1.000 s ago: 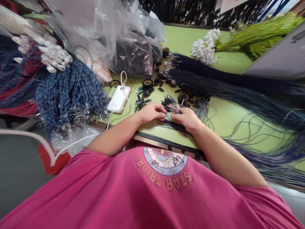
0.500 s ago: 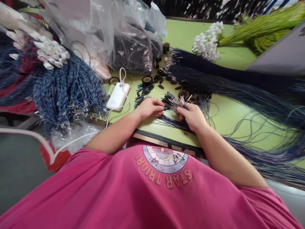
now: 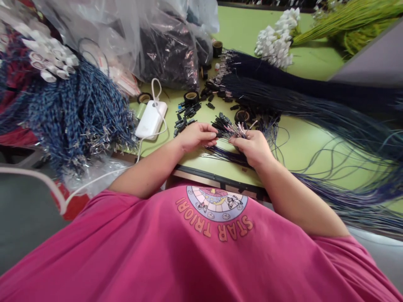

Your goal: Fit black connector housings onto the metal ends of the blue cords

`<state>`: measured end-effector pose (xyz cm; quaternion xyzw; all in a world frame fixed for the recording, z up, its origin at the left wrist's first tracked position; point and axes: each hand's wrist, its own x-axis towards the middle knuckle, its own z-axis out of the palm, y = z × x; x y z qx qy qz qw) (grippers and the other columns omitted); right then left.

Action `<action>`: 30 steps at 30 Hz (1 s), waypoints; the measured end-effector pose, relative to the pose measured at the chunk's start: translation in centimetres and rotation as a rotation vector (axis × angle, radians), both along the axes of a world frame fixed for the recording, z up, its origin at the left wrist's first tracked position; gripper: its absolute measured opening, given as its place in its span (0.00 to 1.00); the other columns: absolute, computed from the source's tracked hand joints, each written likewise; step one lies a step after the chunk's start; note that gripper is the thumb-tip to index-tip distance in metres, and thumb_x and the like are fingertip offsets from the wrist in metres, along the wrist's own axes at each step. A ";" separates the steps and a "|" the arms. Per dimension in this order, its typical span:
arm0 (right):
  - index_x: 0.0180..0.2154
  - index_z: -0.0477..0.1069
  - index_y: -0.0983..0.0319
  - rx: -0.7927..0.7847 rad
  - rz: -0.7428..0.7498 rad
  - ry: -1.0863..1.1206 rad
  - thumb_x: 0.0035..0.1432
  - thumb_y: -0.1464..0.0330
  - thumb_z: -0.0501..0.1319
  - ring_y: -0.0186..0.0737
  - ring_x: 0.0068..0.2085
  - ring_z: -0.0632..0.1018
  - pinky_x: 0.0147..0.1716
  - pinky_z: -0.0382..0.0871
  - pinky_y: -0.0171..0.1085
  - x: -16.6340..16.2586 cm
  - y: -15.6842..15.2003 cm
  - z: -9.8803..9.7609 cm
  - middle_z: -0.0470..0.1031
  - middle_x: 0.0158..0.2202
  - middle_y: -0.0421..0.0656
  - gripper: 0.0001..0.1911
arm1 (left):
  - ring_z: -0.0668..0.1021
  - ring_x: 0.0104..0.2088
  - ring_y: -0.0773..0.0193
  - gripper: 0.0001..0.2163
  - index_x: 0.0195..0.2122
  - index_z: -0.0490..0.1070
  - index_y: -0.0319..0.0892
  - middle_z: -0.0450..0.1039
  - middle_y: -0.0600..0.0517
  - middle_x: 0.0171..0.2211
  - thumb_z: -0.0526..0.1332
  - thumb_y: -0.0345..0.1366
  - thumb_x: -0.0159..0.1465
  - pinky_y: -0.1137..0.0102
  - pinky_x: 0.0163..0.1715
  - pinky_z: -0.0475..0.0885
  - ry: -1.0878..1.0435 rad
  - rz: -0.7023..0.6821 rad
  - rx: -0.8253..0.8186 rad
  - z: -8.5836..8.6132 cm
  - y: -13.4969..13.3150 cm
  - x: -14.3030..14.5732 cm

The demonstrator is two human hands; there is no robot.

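My left hand (image 3: 195,136) rests on the green table (image 3: 296,144) near its front edge, fingers pinched on a small black connector at the end of a dark wire. My right hand (image 3: 252,147) is closed round a bundle of thin dark blue wires (image 3: 233,131) whose metal-tipped ends fan out toward the left hand. The two hands almost touch. Loose black connectors (image 3: 185,115) lie scattered just beyond the left hand.
A white power bank (image 3: 151,119) with cable lies left of the hands. Tape rolls (image 3: 191,97) sit behind the connectors. Long dark blue wire bundles (image 3: 315,109) sweep right. Blue twisted wires (image 3: 78,113), clear plastic bags (image 3: 151,42), white-tipped (image 3: 277,35) and yellow-green wires (image 3: 352,21) lie around.
The view has tilted down slightly. The hands stay close together at the wire ends; the right hand has lifted the bundle's tips a little and the left fingers have pinched one end.
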<state>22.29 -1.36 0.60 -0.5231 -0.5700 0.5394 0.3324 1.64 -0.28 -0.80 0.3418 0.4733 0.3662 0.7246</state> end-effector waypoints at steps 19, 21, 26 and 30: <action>0.30 0.77 0.66 0.247 -0.049 -0.243 0.50 0.66 0.62 0.33 0.28 0.68 0.31 0.60 0.34 -0.5 -0.2 -1.4 0.70 0.23 0.38 0.10 | 0.77 0.19 0.70 0.07 0.32 0.70 0.33 0.75 0.52 0.19 0.66 0.21 0.55 0.76 0.25 0.72 0.058 0.012 0.061 0.3 -0.3 0.4; 0.28 0.76 0.66 0.257 -0.040 -0.263 0.51 0.66 0.61 0.32 0.27 0.66 0.29 0.58 0.34 -0.6 -0.3 -1.4 0.69 0.22 0.38 0.10 | 0.77 0.20 0.70 0.06 0.32 0.71 0.33 0.75 0.52 0.19 0.67 0.22 0.55 0.76 0.25 0.73 0.072 0.018 0.081 0.3 -0.4 0.4; 0.26 0.74 0.65 0.291 -0.007 -0.300 0.52 0.65 0.60 0.32 0.27 0.66 0.29 0.57 0.34 -0.8 -0.5 -1.6 0.68 0.22 0.38 0.10 | 0.79 0.21 0.70 0.07 0.32 0.72 0.33 0.77 0.52 0.20 0.68 0.22 0.54 0.76 0.27 0.74 0.135 -0.019 0.137 0.3 -0.7 0.4; 0.29 0.75 0.65 0.252 0.052 -0.283 0.53 0.63 0.61 0.33 0.28 0.67 0.29 0.58 0.34 -0.7 -0.4 -1.7 0.69 0.23 0.38 0.11 | 0.79 0.21 0.71 0.07 0.32 0.72 0.33 0.77 0.53 0.21 0.68 0.22 0.54 0.76 0.27 0.74 0.199 -0.054 0.178 0.1 -0.8 0.9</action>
